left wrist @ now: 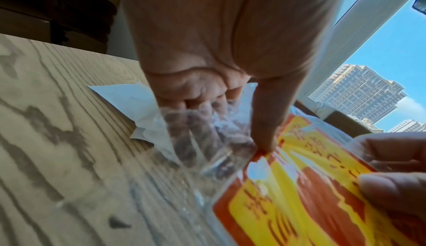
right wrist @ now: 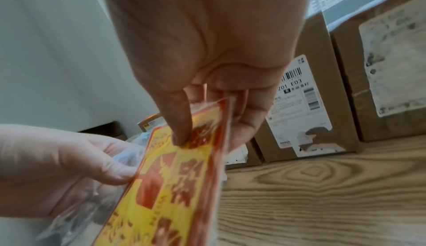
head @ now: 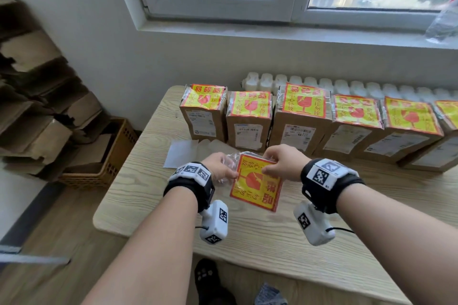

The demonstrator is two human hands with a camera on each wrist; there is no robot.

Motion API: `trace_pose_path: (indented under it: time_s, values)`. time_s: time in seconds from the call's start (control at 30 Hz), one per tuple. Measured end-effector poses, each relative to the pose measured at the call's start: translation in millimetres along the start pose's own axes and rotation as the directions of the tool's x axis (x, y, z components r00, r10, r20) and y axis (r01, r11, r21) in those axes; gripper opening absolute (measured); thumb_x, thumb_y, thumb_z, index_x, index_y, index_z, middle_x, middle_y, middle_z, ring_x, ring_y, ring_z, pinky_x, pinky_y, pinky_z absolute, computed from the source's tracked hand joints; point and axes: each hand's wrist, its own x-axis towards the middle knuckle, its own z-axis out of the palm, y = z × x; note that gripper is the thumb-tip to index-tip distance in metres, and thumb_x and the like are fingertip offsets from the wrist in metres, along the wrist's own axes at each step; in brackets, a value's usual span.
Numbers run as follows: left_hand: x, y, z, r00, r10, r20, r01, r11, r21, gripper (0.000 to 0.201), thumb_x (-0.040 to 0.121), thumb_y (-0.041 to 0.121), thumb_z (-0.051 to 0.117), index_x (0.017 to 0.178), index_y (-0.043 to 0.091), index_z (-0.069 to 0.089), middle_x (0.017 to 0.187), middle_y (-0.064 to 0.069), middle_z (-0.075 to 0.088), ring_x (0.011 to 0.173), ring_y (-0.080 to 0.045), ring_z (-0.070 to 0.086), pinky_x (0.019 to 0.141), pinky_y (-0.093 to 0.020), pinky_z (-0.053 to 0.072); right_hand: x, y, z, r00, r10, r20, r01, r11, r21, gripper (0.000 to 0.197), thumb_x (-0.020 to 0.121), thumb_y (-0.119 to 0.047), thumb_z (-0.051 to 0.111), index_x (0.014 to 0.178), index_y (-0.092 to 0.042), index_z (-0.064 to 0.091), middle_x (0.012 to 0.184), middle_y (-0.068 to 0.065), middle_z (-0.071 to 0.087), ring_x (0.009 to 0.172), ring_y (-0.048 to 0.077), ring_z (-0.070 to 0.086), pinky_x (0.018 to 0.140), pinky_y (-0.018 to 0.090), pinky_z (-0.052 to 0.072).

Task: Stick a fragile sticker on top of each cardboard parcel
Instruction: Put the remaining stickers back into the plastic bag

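Observation:
A stack of red-and-yellow fragile stickers [head: 256, 182] in a clear plastic sleeve [head: 229, 162] is held just above the wooden table [head: 272, 242]. My left hand [head: 220, 168] grips the sleeve and pinches the stack's left edge [left wrist: 267, 147]. My right hand [head: 280, 162] pinches the stack's far corner [right wrist: 207, 122] between thumb and fingers. Several cardboard parcels [head: 301, 121] stand in a row at the table's back, each with a fragile sticker [head: 306, 100] on top. Their shipping labels [right wrist: 299, 107] face me.
White backing papers [head: 181, 153] lie on the table left of my hands. A radiator [head: 347, 86] and window sill run behind the parcels. On the floor at left stand a brown crate [head: 109, 156] and piles of flattened cardboard [head: 37, 106].

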Motion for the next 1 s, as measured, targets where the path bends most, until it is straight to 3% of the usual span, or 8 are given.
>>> trace_pose_path:
  time_s: [0.13,0.3,0.53,0.63,0.77,0.9,0.93,1.0]
  values:
    - [9,-18,-13,0.995,-0.057,-0.077,0.057,0.998,0.007,0.023,0.087,0.006,0.068,0.080,0.018,0.049,0.082,-0.001,0.057,0.070,-0.013,0.057,0.067,-0.031,0.052,15,2,13,0.994,0.085,0.064,-0.092,0.990,0.107,0.020,0.081,-0.013,0.075,0.089,-0.017,0.057,0.082,0.002,0.068,0.064,0.011,0.068,0.053,0.022,0.054]
    - [21,-46,-33,0.976,-0.193,-0.101,0.202,0.976,0.080,0.035,0.079,0.022,0.077,0.100,0.012,0.052,0.101,-0.008,0.063,0.098,-0.027,0.062,0.091,-0.044,0.051,43,-8,40,0.988,0.149,0.052,-0.155,0.977,0.147,0.023,0.081,-0.009,0.074,0.089,-0.014,0.053,0.077,0.005,0.070,0.063,0.014,0.069,0.057,0.025,0.056]
    - [41,-79,-61,0.940,-0.315,-0.128,0.335,0.925,0.182,0.073,0.061,0.033,0.087,0.119,0.004,0.055,0.113,-0.019,0.066,0.101,-0.035,0.067,0.085,-0.045,0.055,85,-26,75,0.974,0.194,0.120,-0.212,0.964,0.163,0.025,0.078,-0.005,0.074,0.079,-0.014,0.050,0.065,0.006,0.068,0.058,0.018,0.067,0.063,0.034,0.059]
    - [50,-87,-66,0.938,-0.315,-0.146,0.342,0.913,0.224,0.072,0.062,0.038,0.084,0.119,0.004,0.056,0.105,-0.015,0.069,0.091,-0.031,0.068,0.082,-0.038,0.055,96,-26,89,0.971,0.214,0.109,-0.228,0.964,0.139,0.022,0.079,-0.007,0.072,0.077,-0.014,0.051,0.067,0.006,0.067,0.060,0.021,0.067,0.067,0.040,0.061]
    - [62,-91,-71,0.937,-0.280,-0.210,0.331,0.903,0.275,0.057,0.075,0.032,0.078,0.121,0.007,0.055,0.114,-0.011,0.063,0.104,-0.030,0.062,0.078,-0.030,0.046,104,-26,96,0.967,0.227,0.114,-0.241,0.961,0.136,0.016,0.077,-0.011,0.072,0.079,-0.014,0.057,0.073,0.007,0.068,0.072,0.026,0.069,0.072,0.039,0.058]
    - [67,-97,-63,0.944,-0.202,-0.260,0.299,0.856,0.422,0.029,0.079,0.026,0.070,0.098,0.012,0.053,0.083,-0.002,0.058,0.072,-0.022,0.059,0.073,-0.032,0.053,106,-22,94,0.967,0.247,0.067,-0.252,0.964,0.089,0.012,0.077,-0.017,0.072,0.080,-0.019,0.061,0.086,0.006,0.070,0.084,0.024,0.068,0.075,0.034,0.055]
    - [68,-97,-60,0.944,-0.201,-0.262,0.303,0.842,0.445,0.030,0.078,0.026,0.071,0.094,0.013,0.049,0.081,-0.002,0.056,0.068,-0.021,0.056,0.071,-0.033,0.053,105,-21,92,0.965,0.254,0.063,-0.259,0.962,0.087,0.010,0.078,-0.018,0.072,0.080,-0.019,0.062,0.087,0.006,0.071,0.084,0.023,0.068,0.074,0.033,0.054]
    - [67,-94,-55,0.938,-0.218,-0.270,0.321,0.843,0.432,0.047,0.070,0.032,0.078,0.101,0.014,0.047,0.091,-0.006,0.057,0.080,-0.027,0.059,0.068,-0.032,0.048,100,-19,89,0.964,0.259,0.063,-0.264,0.959,0.100,0.008,0.080,-0.023,0.072,0.080,-0.018,0.065,0.082,0.002,0.069,0.081,0.020,0.066,0.070,0.029,0.051]
